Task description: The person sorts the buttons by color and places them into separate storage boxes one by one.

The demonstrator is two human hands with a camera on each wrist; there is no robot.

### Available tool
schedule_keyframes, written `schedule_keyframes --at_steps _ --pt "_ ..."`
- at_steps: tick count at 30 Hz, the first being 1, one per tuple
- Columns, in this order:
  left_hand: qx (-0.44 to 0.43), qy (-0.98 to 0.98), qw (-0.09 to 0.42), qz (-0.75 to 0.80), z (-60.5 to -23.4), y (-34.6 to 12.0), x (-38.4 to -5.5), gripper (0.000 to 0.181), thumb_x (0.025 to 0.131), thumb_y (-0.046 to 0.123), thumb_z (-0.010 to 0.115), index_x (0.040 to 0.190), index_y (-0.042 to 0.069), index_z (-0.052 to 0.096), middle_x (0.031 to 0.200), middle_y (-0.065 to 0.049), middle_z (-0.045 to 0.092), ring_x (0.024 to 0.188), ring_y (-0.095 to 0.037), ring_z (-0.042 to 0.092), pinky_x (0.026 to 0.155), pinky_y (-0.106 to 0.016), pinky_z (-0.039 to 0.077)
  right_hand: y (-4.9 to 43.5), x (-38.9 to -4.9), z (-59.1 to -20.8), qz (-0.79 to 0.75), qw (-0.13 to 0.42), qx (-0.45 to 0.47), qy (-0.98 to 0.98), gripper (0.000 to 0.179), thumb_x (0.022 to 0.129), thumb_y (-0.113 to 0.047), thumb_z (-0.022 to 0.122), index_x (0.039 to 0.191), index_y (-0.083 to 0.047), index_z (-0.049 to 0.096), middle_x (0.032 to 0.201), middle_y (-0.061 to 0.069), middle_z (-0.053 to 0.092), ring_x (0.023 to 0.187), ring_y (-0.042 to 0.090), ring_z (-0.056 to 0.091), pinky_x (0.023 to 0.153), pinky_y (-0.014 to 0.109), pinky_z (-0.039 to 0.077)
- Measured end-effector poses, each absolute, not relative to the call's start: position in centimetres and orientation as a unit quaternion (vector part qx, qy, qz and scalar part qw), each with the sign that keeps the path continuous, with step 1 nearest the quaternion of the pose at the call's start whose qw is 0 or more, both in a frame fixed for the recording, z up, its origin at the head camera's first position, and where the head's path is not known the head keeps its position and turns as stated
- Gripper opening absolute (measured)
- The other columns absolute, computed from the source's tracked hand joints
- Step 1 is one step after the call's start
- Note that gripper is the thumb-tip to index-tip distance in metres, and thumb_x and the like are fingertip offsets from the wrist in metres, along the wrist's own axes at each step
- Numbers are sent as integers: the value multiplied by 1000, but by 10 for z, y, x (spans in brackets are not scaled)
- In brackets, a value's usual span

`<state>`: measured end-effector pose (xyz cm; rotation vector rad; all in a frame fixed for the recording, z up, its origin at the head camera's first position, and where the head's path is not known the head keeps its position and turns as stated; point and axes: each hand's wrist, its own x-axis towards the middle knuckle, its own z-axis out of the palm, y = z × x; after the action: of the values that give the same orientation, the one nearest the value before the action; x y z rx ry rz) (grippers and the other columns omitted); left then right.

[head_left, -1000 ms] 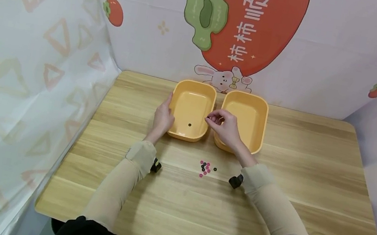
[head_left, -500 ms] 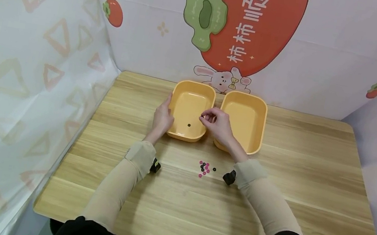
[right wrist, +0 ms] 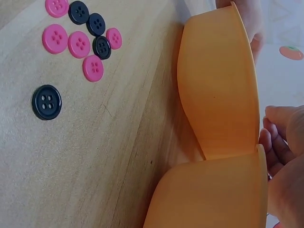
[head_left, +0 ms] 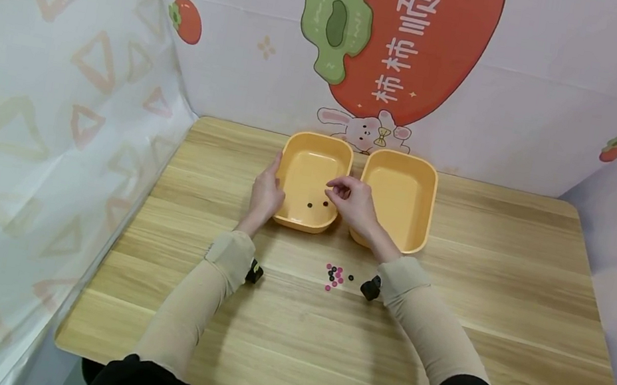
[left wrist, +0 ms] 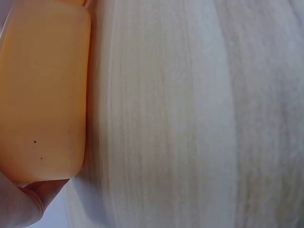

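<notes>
My left hand point(head_left: 268, 193) holds the left side of the left yellow-orange bin point(head_left: 278, 217), fingers along its outer wall. Two black buttons lie on that bin's floor: one button point(head_left: 309, 205) near the middle, another button point(head_left: 325, 204) to its right. My right hand point(head_left: 356, 205) is over the bin's right rim, fingers loosely bent with nothing between the fingertips. In the right wrist view, its fingers show just past the bins' rims. Several pink buttons point(right wrist: 55, 39) and black buttons point(right wrist: 47, 102) lie on the table in front of the bins.
A second yellow-orange bin point(head_left: 401, 179) stands right beside the first, partly under my right wrist. Both rest on a wood-grain table point(head_left: 513, 279) against a printed backdrop point(head_left: 231, 66). Each wrist wears a small black camera, such as the right camera point(head_left: 371, 288).
My right hand has moved left over the left bin and let go of a black button, which now lies inside beside the first. The left hand has stayed put.
</notes>
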<state>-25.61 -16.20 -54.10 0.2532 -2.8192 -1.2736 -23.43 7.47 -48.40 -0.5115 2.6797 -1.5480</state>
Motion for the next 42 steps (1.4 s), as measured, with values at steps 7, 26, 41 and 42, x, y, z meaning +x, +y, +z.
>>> schedule_keyframes --at_steps 7,26,41,42 --pt "79 -908 20 -412 -542 -161 -254 82 102 -11 48 175 22 28 178 -5 40 159 -35 49 137 -47 39 78 -230 -485 -504 1 -161 849 16 101 -6 77 113 5 80 96 18 72 84 21 60 69 14 45" --pt "82 -902 15 -423 -526 -157 -250 81 103 -12 47 175 20 29 178 -8 40 147 -40 58 135 -49 42 105 -180 -474 -529 3 -180 829 22 99 -3 78 119 8 78 100 19 79 87 13 64 80 27 59" --pt "89 -906 12 -414 -535 -159 -256 82 104 -11 49 175 22 28 179 -6 39 156 -37 52 137 -47 40 125 -131 -480 -549 27 -199 811 19 96 2 80 114 7 80 100 17 82 86 8 68 77 16 61" --pt "88 -907 11 -412 -534 -159 -256 81 104 -11 48 175 22 28 178 -6 39 155 -36 53 136 -47 40 126 -128 -482 -551 29 -201 810 19 95 3 80 114 7 80 100 17 82 85 7 68 76 16 60"
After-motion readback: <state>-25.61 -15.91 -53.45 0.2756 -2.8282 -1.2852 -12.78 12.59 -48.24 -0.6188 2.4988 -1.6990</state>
